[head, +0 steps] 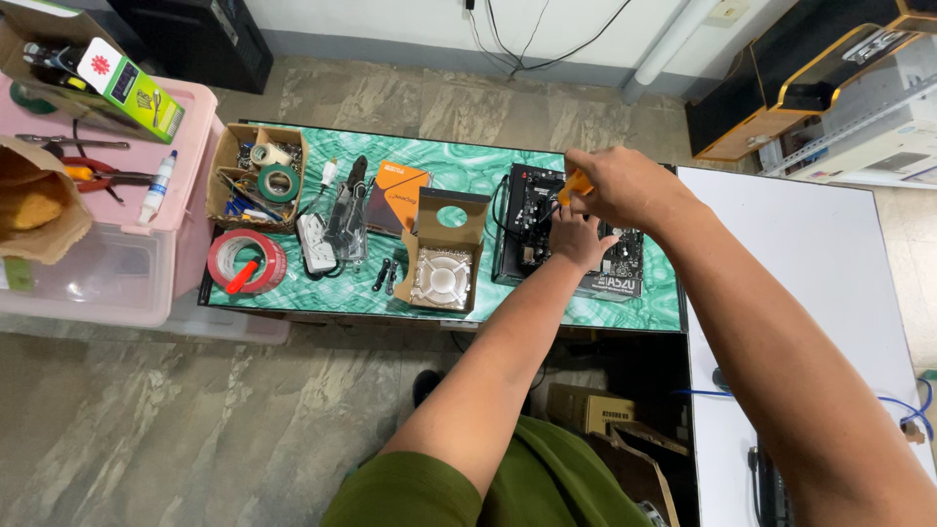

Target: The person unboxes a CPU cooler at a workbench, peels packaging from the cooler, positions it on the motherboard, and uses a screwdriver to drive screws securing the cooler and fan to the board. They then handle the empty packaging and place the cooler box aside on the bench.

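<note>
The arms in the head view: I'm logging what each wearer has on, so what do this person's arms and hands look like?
Both arms are bare from elbow to fingertips: no sleeves, gloves, watch or rings show on the left hand or the right hand. The only clothing in view is olive-green fabric at the bottom edge.
</note>
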{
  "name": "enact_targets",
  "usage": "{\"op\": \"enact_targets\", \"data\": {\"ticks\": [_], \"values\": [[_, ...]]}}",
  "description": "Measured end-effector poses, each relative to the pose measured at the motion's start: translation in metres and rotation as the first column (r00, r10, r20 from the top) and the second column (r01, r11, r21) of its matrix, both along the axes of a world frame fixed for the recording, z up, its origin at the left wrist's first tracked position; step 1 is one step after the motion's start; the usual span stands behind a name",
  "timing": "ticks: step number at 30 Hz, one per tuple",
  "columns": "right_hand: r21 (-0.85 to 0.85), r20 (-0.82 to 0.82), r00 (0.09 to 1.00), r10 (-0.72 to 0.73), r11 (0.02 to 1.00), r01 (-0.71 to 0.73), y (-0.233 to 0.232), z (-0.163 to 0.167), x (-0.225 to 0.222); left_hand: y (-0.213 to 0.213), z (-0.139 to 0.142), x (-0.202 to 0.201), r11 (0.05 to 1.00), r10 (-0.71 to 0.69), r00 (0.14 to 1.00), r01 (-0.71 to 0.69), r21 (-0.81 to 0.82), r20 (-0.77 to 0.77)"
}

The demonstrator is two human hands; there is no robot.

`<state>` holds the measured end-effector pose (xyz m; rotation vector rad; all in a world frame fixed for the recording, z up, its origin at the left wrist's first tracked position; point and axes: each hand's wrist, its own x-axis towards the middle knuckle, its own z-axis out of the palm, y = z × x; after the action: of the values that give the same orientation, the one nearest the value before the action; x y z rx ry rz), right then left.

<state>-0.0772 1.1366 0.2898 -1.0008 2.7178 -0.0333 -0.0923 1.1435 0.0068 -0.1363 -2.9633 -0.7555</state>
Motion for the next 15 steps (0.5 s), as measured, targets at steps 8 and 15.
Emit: {"op": "enact_targets", "data": {"ticks": [8, 15], "values": [[0.042, 0.006, 1.0, -0.016, 0.999, 0.016, 0.0059, -0.0005, -0.0001, -0.0018, 0.0021, -0.0001, 0.999, -0.032, 0.992, 0.033, -0.006, 0.123], [0.019, 0.029, 0.998, -0.05, 0.999, 0.049, 0.0093, 0.0038, 0.0062, -0.0033, 0.0035, -0.0004, 1.0, -0.001, 0.998, -0.001, 0.021, 0.057]]}}
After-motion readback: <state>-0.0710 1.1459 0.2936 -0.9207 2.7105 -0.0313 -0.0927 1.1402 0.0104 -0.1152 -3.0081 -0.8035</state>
